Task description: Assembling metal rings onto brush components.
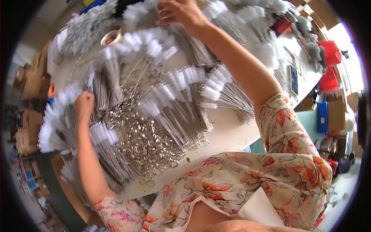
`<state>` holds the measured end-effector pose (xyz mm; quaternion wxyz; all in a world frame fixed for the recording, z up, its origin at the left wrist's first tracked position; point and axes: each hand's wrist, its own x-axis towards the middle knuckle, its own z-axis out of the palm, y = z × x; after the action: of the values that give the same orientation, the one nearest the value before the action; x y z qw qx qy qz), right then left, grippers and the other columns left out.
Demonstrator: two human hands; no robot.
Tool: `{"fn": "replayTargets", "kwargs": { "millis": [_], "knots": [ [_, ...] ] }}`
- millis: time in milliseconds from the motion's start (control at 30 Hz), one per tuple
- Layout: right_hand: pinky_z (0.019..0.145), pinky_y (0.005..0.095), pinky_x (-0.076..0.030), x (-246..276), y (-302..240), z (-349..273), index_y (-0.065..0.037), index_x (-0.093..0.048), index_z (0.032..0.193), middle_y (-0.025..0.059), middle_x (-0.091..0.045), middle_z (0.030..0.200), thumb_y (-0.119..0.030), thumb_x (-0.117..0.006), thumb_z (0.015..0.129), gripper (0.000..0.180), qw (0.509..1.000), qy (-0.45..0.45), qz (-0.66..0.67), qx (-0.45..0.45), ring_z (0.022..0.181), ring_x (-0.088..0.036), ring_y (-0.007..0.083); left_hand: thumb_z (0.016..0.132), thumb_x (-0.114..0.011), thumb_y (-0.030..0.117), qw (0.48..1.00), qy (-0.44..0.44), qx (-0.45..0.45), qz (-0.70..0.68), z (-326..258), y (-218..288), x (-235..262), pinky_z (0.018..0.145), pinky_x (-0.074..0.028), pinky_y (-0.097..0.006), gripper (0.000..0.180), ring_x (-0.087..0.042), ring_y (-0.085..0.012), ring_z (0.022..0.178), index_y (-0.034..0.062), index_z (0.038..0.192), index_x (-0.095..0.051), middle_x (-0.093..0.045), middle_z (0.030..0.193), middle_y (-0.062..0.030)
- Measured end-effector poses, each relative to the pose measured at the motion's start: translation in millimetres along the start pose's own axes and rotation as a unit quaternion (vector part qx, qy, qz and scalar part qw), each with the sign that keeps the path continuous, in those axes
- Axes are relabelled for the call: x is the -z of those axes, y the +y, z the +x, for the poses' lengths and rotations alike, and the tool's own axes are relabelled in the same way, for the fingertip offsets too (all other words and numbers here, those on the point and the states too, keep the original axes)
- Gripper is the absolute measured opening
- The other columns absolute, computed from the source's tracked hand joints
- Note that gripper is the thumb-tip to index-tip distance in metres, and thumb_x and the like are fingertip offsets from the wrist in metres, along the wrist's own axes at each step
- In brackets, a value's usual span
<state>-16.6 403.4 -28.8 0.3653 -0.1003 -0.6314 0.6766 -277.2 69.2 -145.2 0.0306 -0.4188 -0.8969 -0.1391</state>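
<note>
My left hand (85, 105) is closed at the left of the table, and a white-bristled wire brush (91, 79) rises from its fingers. Around it stand bundles of similar brushes with thin metal stems. My right hand (181, 16) reaches to the far side, over more white brush heads; its fingers are curved and apart, slightly blurred, and I see no brush in them. Between my arms lies a heap of shiny metal rings (148, 145). Beside the heap, a row of white-headed brushes (170, 94) rests with its looped stem ends toward me.
A tape roll (112, 36) sits at the back left. Toward the right lie a phone (294, 80) and a dark red container (284, 25). Red bins (330, 53) and a blue box (322, 117) stand beyond the table (224, 135). Cardboard boxes (36, 77) are stacked at the left.
</note>
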Motion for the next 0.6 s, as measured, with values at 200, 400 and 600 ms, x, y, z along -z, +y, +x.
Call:
{"fn": "replayTargets", "kwargs": {
  "millis": [200, 400, 600],
  "knots": [
    [0.064, 0.0283, -0.049, 173.2, -26.9, -14.8, -0.012, -0.068, 0.090, 0.0041, -0.064, 0.074, -0.032, -0.061, 0.083, 0.022, 0.803, 0.101, -0.584, 0.064, 0.070, -0.061, 0.0141, 0.082, -0.056, 0.013, 0.986, 0.006, 0.102, -0.134, 7.2, 10.3, 2.5, 0.063, -0.045, -0.031, 0.013, -0.059, -0.0196, 0.064, 0.0023, 0.075, -0.058, -0.063, 0.069, -0.0084],
    [0.070, 0.0351, -0.051, 192.9, 12.2, -27.9, -0.018, -0.071, 0.087, 0.0063, -0.066, 0.077, -0.042, -0.066, 0.072, 0.029, 0.734, 0.033, -0.675, -0.075, 0.074, -0.064, 0.0229, 0.088, -0.054, 0.014, 0.882, 0.225, 0.139, -0.390, 14.0, 60.7, 58.6, 0.052, -0.035, -0.020, 0.020, -0.044, -0.0049, 0.057, 0.0015, 0.103, -0.058, -0.058, 0.078, 0.0005],
    [0.046, 0.0272, -0.045, 213.2, -28.4, -15.1, -0.009, -0.066, 0.077, 0.0010, -0.064, 0.072, -0.028, -0.056, 0.085, 0.023, 0.730, 0.209, -0.640, 0.115, 0.055, -0.054, 0.0116, 0.090, -0.051, 0.010, 0.741, 0.094, 0.173, -0.642, -63.7, 120.3, 109.2, 0.046, -0.029, -0.017, 0.035, -0.039, -0.0019, 0.054, 0.0002, 0.124, -0.047, -0.054, 0.088, -0.0009]
  ]
}}
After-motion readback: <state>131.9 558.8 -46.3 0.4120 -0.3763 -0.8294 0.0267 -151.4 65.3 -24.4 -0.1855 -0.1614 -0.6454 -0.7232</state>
